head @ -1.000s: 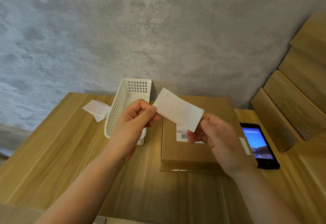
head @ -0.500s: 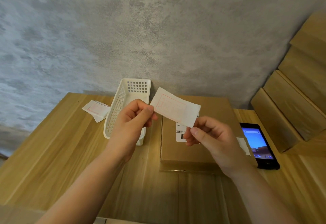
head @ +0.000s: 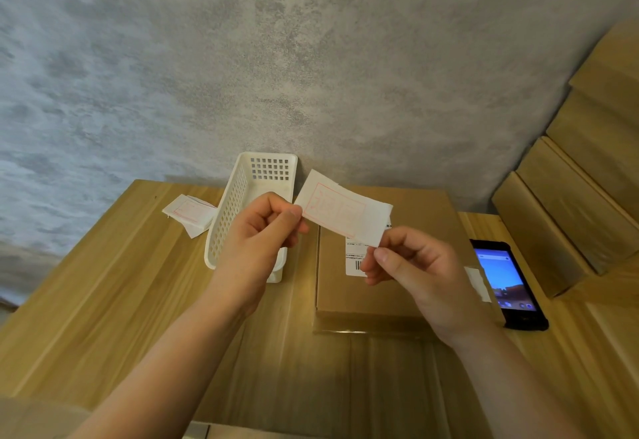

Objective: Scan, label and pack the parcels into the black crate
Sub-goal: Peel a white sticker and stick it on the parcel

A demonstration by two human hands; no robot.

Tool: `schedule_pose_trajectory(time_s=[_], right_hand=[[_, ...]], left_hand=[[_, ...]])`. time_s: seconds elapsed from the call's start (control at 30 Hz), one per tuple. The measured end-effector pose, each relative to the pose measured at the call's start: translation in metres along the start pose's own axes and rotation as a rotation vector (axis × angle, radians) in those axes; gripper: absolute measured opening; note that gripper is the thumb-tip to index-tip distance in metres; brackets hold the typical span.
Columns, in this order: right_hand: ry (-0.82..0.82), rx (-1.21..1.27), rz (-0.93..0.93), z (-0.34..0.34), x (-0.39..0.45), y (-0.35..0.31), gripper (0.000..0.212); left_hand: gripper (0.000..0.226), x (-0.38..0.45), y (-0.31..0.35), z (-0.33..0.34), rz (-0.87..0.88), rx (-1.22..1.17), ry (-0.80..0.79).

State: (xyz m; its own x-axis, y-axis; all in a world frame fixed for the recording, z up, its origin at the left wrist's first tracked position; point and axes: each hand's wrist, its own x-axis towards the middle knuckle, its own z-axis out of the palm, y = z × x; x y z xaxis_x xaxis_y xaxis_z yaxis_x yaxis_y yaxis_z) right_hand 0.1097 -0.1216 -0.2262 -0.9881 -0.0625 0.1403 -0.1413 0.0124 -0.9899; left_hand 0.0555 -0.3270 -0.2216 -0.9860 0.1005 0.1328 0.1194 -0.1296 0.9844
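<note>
A white paper label [head: 342,212] with a red printed frame is held in the air above the table. My left hand [head: 257,238] pinches its left edge and my right hand [head: 411,265] pinches its lower right corner. Under the label lies a flat brown cardboard parcel [head: 408,286] with a white barcode sticker [head: 354,262], partly hidden by my right hand. No black crate is in view.
A white perforated plastic basket [head: 242,196] stands left of the parcel against the grey wall. More white labels [head: 190,213] lie left of it. A black phone [head: 508,279] with a lit screen lies right of the parcel. Stacked cardboard boxes [head: 574,203] rise at the right.
The label has shifted slightly left and down. My right hand has slid along it to its lower right corner, fingers curling more.
</note>
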Motion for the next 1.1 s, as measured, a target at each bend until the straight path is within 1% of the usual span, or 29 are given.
schedule_pose_trajectory(time_s=[0.1, 0.23, 0.33, 0.47, 0.53, 0.57, 0.6, 0.63, 0.67, 0.7, 0.73, 0.77, 0.8, 0.83, 0.87, 0.9, 1.0, 1.1], right_hand=[[0.004, -0.008, -0.003, 0.001, -0.001, -0.001, 0.022], [-0.012, 0.006, 0.009, -0.001, -0.001, -0.001, 0.014], [-0.021, 0.003, 0.016, 0.000, -0.001, -0.001, 0.015], [0.027, -0.035, 0.017, 0.003, -0.001, -0.004, 0.024], [0.029, -0.049, 0.019, 0.004, 0.000, -0.005, 0.019], [0.030, -0.061, 0.022, 0.004, 0.000, -0.006, 0.013], [0.032, -0.081, 0.028, 0.004, 0.001, -0.005, 0.009], [0.036, -0.111, 0.037, 0.004, 0.002, -0.005, 0.010], [0.037, -0.145, 0.051, 0.004, 0.002, -0.005, 0.012], [0.033, -0.171, 0.065, 0.005, 0.002, -0.006, 0.013], [0.025, -0.184, 0.077, 0.007, 0.003, -0.007, 0.013], [0.010, -0.181, 0.082, 0.008, 0.003, -0.008, 0.013], [-0.007, -0.168, 0.083, 0.010, 0.003, -0.010, 0.013], [-0.024, -0.150, 0.073, 0.011, 0.003, -0.012, 0.013], [-0.036, -0.130, 0.055, 0.013, 0.004, -0.013, 0.013], [-0.042, -0.109, 0.031, 0.014, 0.004, -0.014, 0.013], [-0.028, -0.058, -0.020, 0.015, 0.003, -0.014, 0.010], [-0.038, -0.078, -0.062, 0.017, 0.000, -0.014, 0.013]], left_hand=[[0.019, 0.000, -0.001, -0.001, -0.002, 0.003, 0.000], [0.019, -0.001, -0.001, -0.001, -0.003, 0.012, 0.004], [0.019, -0.001, 0.000, -0.001, -0.007, 0.016, 0.010], [0.018, -0.003, 0.000, -0.001, -0.007, 0.030, 0.005], [0.016, -0.001, -0.001, -0.003, -0.029, 0.062, 0.009], [0.013, 0.000, -0.003, -0.004, -0.040, 0.117, 0.006], [0.010, 0.002, -0.006, -0.005, -0.043, 0.240, 0.005], [0.021, 0.003, -0.010, -0.006, -0.011, 0.451, 0.027], [0.037, 0.002, -0.012, -0.007, 0.072, 0.679, 0.075], [0.045, 0.001, -0.011, -0.007, 0.230, 0.831, 0.131], [0.042, -0.001, -0.009, -0.006, 0.415, 0.889, 0.144], [0.034, -0.005, -0.005, -0.002, 0.560, 0.881, 0.091], [0.026, -0.009, -0.002, 0.002, 0.645, 0.848, -0.004], [0.021, -0.012, -0.002, 0.007, 0.666, 0.802, -0.115], [0.018, -0.016, -0.001, 0.011, 0.637, 0.744, -0.202], [0.016, -0.017, -0.002, 0.014, 0.587, 0.671, -0.247], [0.015, -0.017, -0.005, 0.018, 0.438, 0.490, -0.210], [0.016, -0.017, -0.008, 0.018, 0.375, 0.408, -0.182]])
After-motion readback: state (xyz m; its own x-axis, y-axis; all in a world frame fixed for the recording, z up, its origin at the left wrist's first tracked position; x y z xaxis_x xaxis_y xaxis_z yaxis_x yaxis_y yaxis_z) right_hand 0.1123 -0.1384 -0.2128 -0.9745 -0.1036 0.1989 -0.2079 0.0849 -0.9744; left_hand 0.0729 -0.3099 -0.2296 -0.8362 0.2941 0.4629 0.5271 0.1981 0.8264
